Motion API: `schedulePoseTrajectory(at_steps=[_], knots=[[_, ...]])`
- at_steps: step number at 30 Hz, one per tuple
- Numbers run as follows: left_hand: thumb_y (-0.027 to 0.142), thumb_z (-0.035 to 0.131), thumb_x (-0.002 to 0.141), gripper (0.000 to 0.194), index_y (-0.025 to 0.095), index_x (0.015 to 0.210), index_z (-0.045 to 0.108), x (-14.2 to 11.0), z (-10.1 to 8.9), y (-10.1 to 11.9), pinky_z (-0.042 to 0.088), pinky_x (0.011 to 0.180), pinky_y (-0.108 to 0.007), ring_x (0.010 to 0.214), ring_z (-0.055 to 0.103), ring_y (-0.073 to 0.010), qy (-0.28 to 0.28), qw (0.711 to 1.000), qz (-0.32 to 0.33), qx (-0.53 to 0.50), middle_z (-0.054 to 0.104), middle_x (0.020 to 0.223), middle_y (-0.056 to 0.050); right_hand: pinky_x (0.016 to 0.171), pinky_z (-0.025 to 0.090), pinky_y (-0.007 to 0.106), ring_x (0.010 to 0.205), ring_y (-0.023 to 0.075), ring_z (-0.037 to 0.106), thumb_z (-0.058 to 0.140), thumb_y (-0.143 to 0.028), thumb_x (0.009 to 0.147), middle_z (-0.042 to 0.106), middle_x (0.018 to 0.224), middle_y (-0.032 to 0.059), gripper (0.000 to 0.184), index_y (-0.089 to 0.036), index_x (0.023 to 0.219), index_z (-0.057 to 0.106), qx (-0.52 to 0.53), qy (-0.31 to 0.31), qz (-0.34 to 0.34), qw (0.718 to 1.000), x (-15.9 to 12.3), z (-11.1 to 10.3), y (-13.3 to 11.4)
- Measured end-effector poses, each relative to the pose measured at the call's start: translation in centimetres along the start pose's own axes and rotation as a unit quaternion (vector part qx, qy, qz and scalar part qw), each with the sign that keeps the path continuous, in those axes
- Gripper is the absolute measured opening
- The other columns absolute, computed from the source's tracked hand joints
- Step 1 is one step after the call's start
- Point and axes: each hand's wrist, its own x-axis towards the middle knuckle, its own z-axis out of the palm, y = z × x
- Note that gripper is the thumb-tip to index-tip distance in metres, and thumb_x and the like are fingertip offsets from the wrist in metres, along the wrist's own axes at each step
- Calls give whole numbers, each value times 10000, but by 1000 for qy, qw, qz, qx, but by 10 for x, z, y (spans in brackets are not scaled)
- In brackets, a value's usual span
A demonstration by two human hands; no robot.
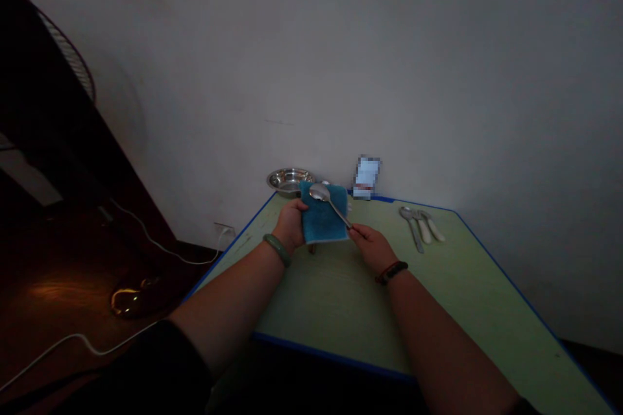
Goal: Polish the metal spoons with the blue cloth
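My left hand [291, 225] grips a blue cloth [324, 217] by its left side, with the cloth spread out above the table. In my right hand [372, 246] is the handle end of a metal spoon [320, 192]. The spoon slants up to the left, its bowl lying over the front of the cloth near the top. Behind the cloth, a shiny steel bowl [287, 176] stands at the table's far left corner, partly covered by it. Something small shows beneath the cloth, too hidden to name.
The pale green table [335, 318] has a blue edge and stands against a wall. A spoon [413, 230] and other white-handled cutlery [432, 227] lie at right. A phone [366, 177] leans on the wall. A white cable [189, 262] runs across the floor at left.
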Motion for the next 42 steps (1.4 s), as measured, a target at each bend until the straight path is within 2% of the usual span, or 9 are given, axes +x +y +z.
schedulePoseTrajectory(at_steps=[13, 20, 30, 35, 42], knots=[[142, 424, 450, 571, 89, 989, 605, -3, 4, 1, 513, 710, -483, 747, 654, -306, -20, 1000, 2, 1, 703, 776, -95, 788, 410, 312, 865, 182, 570, 413, -388, 802, 649, 915, 44, 325, -197, 934, 641, -33, 34, -4, 999, 1, 1, 3], [166, 432, 459, 545, 74, 966, 612, -1, 0, 2, 520, 664, -480, 666, 654, -305, -6, 1000, 4, 21, 697, 731, -110, 760, 408, 299, 833, 176, 564, 411, -396, 801, 647, 883, 39, 321, -196, 908, 639, -43, 40, -1, 998, 3, 1, 5], [179, 428, 470, 533, 75, 965, 596, 1, 0, 3, 512, 688, -491, 700, 652, -309, 29, 999, 35, 19, 693, 733, -114, 744, 401, 286, 818, 171, 560, 423, -394, 795, 642, 855, 35, 310, -189, 890, 635, -28, 15, 9, 999, 1, 1, 5], [176, 430, 482, 525, 86, 972, 597, 1, -1, 3, 512, 702, -488, 734, 651, -308, 25, 999, 34, 5, 692, 744, -109, 762, 398, 290, 835, 175, 560, 427, -401, 797, 645, 858, 33, 315, -190, 890, 642, -22, -16, 5, 1000, 1, 1, 3], [162, 440, 481, 485, 95, 930, 611, 0, 0, 2, 513, 690, -494, 713, 651, -307, 13, 1000, 17, -11, 690, 732, -102, 766, 399, 288, 842, 175, 566, 428, -390, 802, 650, 873, 33, 307, -193, 896, 644, -27, -27, -11, 999, 2, 0, 2]])
